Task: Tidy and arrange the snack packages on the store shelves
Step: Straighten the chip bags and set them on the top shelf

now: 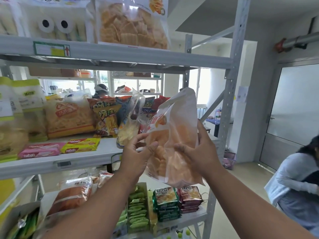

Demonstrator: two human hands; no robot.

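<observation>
A large clear bag of orange round crackers (174, 135) is held up in front of the middle shelf (51, 165), tilted. My right hand (198, 152) grips its right side, thumb across the front. My left hand (138, 152) touches the bag's left edge with its thumb, fingers spread and relaxed. Just behind my left fingers stands a smaller clear bag of pale chips (129, 123) on the shelf's right end.
The middle shelf carries yellow chip bags (69, 116), green-topped bags (25, 107) and flat wafer packs (81, 144). A big cracker bag (133, 26) sits on the upper shelf. The lower shelf holds green and red packs (165, 202). A person (296, 187) bends at the far right.
</observation>
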